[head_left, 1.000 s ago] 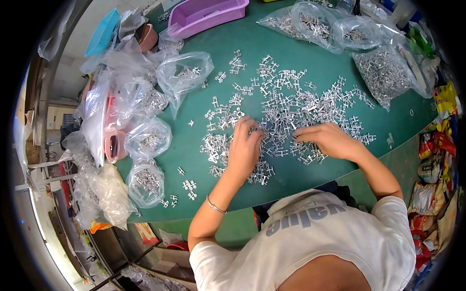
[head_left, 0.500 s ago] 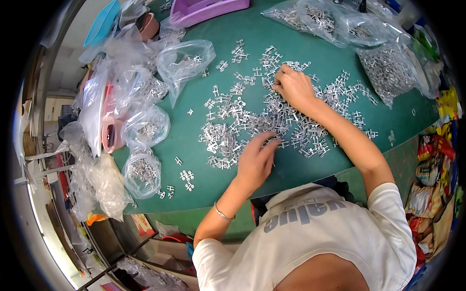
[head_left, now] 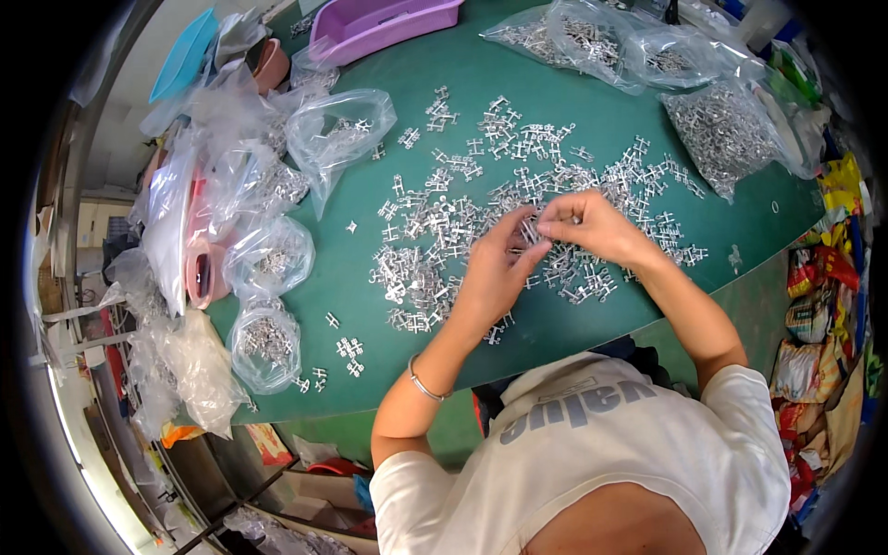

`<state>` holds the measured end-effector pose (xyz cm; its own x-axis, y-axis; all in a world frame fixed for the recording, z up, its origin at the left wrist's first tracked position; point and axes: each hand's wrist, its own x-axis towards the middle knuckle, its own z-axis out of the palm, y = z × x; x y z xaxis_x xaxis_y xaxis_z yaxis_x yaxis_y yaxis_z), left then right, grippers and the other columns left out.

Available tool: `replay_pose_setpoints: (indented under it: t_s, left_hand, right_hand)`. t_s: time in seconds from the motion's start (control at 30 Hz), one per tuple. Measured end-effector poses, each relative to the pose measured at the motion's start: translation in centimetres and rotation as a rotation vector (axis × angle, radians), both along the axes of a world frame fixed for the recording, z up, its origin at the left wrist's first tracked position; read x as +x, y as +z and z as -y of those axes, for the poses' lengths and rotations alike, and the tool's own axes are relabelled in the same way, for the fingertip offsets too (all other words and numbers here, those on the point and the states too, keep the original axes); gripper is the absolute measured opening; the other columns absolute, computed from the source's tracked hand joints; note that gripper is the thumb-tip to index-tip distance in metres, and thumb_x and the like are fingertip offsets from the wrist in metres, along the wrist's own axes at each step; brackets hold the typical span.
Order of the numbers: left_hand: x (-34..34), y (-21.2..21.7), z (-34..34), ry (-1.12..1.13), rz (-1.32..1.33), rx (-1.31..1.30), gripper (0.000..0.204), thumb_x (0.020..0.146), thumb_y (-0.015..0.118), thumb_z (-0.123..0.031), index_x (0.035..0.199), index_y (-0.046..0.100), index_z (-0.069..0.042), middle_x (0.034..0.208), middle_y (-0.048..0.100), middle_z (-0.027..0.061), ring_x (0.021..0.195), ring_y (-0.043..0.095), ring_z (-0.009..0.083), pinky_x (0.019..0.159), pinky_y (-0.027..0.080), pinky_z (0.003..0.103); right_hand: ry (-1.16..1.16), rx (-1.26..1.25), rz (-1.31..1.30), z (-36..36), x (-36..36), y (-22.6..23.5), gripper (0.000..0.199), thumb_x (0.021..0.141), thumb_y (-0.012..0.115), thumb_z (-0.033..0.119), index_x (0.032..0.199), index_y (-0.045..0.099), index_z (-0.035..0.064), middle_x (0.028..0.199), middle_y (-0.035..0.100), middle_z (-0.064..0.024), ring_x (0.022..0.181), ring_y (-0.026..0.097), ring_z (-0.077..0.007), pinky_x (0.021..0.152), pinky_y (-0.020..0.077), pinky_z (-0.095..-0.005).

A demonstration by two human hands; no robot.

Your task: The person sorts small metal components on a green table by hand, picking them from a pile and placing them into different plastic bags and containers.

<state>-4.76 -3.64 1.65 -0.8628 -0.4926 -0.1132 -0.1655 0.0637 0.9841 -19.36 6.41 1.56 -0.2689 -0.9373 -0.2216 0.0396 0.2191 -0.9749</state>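
A wide scatter of small silvery metal pieces (head_left: 435, 222), many shaped like an H with looped ends, covers the middle of the green table. Over its near side my two hands meet. My left hand (head_left: 495, 273), a bangle on its wrist, curls around a few of these metal pieces (head_left: 530, 231), which show between thumb and fingers. My right hand (head_left: 597, 227) is closed in a pinch at the same spot, its fingertips against the pieces in the left. What sits between the right fingertips is too small to make out.
Clear plastic bags of metal pieces stand along the left, one bag (head_left: 266, 340) near the front edge. A fuller bag (head_left: 721, 134) lies at the right, with more bags (head_left: 592, 42) behind. A purple tray (head_left: 379, 28) sits at the back. Colourful packages (head_left: 814, 305) line the right side.
My right hand has come back from the far part of the scatter toward me. My left hand has lifted and turned, now holding metal pieces, and the two hands have come together.
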Motion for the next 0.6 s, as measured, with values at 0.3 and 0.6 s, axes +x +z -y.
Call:
replay_pose_setpoints:
  t_s: [0.3,0.6]
  left_hand:
    - [0.4,0.1,1.4,0.049,-0.081,0.728,0.036,0.087,0.04,0.003,0.123,0.036,0.008,0.115,0.052,0.0216,0.106,0.054,0.0271,0.09,0.047,0.033]
    - [-1.2,-0.4,-2.1,0.006,-0.107,0.531,0.042,0.085,0.045,0.003,0.125,0.034,0.009,0.118,0.05,0.018,0.108,0.052,0.0201,0.089,0.045,0.029]
  right_hand:
    - [-0.291,-0.021,0.353,-3.2,-2.2,0.3,0.021,0.088,0.05,0.019,0.097,0.059,0.0016,0.077,0.056,-0.0002,0.05,0.037,0.0001,0.042,0.0263,-0.0153]
    - [-0.252,-0.123,-0.547,-2.9,1.4,0.3,0.014,0.074,0.066,0.009,0.083,0.06,0.0002,0.078,0.059,-0.0107,0.065,0.055,-0.0187,0.06,0.0439,-0.03]
